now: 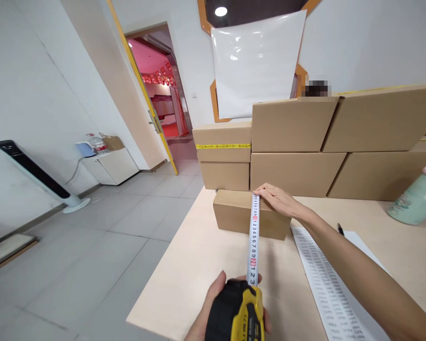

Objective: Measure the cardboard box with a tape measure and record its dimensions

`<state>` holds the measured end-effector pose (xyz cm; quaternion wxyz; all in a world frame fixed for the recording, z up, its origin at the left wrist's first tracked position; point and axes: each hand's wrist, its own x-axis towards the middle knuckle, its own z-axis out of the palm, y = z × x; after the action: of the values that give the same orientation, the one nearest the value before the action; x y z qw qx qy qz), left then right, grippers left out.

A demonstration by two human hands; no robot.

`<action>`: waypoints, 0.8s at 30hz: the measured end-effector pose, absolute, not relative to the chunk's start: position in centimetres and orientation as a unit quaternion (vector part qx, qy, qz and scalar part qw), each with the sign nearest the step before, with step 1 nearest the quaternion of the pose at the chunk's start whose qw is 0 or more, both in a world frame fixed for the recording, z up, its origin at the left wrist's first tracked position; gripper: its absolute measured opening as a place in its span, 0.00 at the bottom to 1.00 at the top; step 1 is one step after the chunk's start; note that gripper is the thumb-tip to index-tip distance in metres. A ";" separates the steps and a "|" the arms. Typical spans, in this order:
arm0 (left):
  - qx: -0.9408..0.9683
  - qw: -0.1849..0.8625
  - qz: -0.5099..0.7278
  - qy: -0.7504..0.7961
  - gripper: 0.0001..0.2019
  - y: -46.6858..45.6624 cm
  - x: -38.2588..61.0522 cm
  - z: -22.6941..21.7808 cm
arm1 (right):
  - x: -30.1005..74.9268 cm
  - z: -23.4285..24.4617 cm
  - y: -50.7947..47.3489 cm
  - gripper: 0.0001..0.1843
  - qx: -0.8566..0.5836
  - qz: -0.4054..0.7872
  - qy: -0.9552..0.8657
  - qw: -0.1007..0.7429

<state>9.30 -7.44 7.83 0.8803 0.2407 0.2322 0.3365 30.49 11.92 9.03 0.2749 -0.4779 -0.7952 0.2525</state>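
Note:
My left hand (213, 299) is wrapped round a black and yellow tape measure (236, 312) at the bottom of the head view. Its white blade (254, 244) is drawn out away from me over the table. At the far end, my right hand (274, 198) pinches the blade's tip by the back top edge of a small brown cardboard box (234, 213). The blade crosses the box's top and passes in front of its near side. Red marks for 10 and 20 show on the blade. My right fingers partly cover the box's top.
Larger cardboard boxes (294, 173) are stacked behind. Printed sheets (326, 284) and a black pen (340, 229) lie at right on the table (177, 284), beside a green tumbler (413, 201). A person's head (315, 89) shows above the boxes. The table's left edge borders the tiled floor (128, 246).

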 end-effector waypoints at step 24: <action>0.492 0.746 0.258 0.368 0.29 -7.5 6.8 6.4 | 33.8 11.8 7.8 0.15 -0.429 0.203 -0.701 0.533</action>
<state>6.80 -7.50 6.44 0.7459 0.4916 0.3681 0.2578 33.84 7.80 11.76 0.5329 -0.4287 -0.7009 0.2026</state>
